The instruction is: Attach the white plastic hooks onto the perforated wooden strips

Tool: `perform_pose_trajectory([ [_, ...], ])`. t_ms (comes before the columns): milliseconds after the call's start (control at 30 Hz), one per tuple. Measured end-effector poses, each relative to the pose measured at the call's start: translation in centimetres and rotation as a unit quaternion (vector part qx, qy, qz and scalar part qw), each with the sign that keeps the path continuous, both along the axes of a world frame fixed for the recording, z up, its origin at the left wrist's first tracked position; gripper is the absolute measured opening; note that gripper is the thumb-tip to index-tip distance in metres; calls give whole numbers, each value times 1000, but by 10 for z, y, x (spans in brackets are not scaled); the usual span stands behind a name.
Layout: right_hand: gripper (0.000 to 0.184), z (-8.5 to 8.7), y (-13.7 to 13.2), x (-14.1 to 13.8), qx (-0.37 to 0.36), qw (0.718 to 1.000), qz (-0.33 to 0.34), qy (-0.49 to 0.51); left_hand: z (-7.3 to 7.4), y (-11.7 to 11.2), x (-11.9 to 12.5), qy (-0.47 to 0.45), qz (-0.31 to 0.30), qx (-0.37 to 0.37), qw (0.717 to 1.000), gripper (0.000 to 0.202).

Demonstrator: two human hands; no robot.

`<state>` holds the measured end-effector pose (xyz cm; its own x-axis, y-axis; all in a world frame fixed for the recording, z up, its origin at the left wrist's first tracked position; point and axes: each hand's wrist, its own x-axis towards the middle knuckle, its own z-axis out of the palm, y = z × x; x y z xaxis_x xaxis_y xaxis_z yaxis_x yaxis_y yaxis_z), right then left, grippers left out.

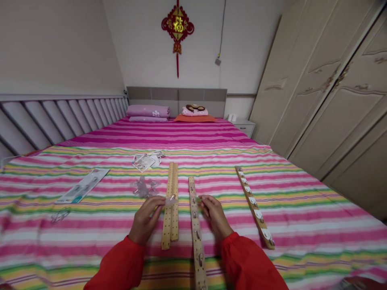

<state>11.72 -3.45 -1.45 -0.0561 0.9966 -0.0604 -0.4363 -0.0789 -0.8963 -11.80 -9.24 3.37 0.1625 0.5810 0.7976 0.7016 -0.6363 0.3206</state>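
Observation:
My left hand [147, 217] pinches a clear adhesive hook [171, 200] with a small metal prong, held above two wooden strips [167, 229] full of small holes. My right hand [215, 213] is closed, its thumb and forefinger together beside a third wooden strip [194, 225]; whatever they pinch is too small to make out. Several metal hooks sit in a row along that third strip, whose near end runs out of view. To the right lies another wooden strip [252, 201] bearing several hooks on white backings. A pile of clear hooks [145, 187] rests beyond my left hand.
Loose packaging cards [148, 161] lie farther back on the striped bedspread [115, 225]. At left are a long clear package [83, 186] and a thin tangled piece [60, 215]. Pillows [148, 111] stand by the headboard, a bed rail [60, 117] left, wardrobes [314, 80] right.

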Motion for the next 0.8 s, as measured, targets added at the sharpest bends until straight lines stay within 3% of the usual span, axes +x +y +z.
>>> perform_pose_trajectory([
  [200,30,29,-15,-16,18,994,109,-13,-6,-6,22,20,10,72,997,26],
  [300,30,38,-22,-23,14,992,126,3,-12,-9,34,30,13,98,995,30],
  [600,23,56,-35,-24,51,996,77,-6,-24,-12,48,20,29,88,995,25],
  [700,21,60,-37,-21,131,986,18,-98,-21,-9,51,-13,44,55,997,24],
  [800,18,61,-35,-17,221,955,-27,-198,-15,-5,54,-85,59,-6,995,20],
])
